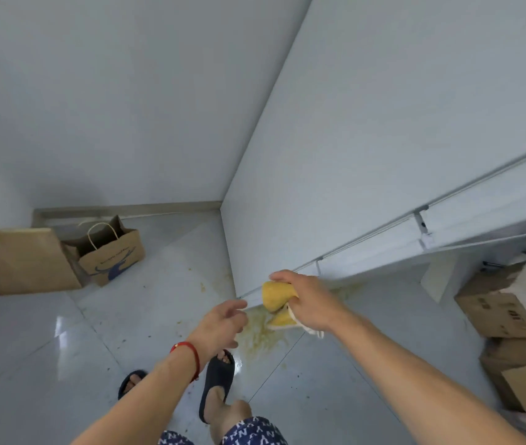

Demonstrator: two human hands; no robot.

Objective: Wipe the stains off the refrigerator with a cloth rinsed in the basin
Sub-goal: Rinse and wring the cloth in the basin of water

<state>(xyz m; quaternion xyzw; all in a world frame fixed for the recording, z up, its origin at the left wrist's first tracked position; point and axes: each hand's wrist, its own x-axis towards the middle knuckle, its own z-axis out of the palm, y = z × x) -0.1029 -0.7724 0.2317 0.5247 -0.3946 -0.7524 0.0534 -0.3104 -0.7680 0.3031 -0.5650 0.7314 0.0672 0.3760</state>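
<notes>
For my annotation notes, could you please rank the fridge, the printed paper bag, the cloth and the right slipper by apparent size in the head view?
1. Fridge.
2. Paper bag.
3 and 4. Slipper and cloth look alike; the right hand hides part of the cloth, so I leave them unranked.

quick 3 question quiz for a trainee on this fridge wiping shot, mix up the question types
1. True or false: the right hand grips the yellow cloth against the lower edge of the refrigerator.
2. Multiple choice: the left hand is A) holding the cloth, B) open and holding nothing, C) pressed flat on the floor.
3. Fill in: yellowish stains spread on the ____ below the cloth, beside the dark slipper.

Key: 1 true; 2 B; 3 floor.
</notes>
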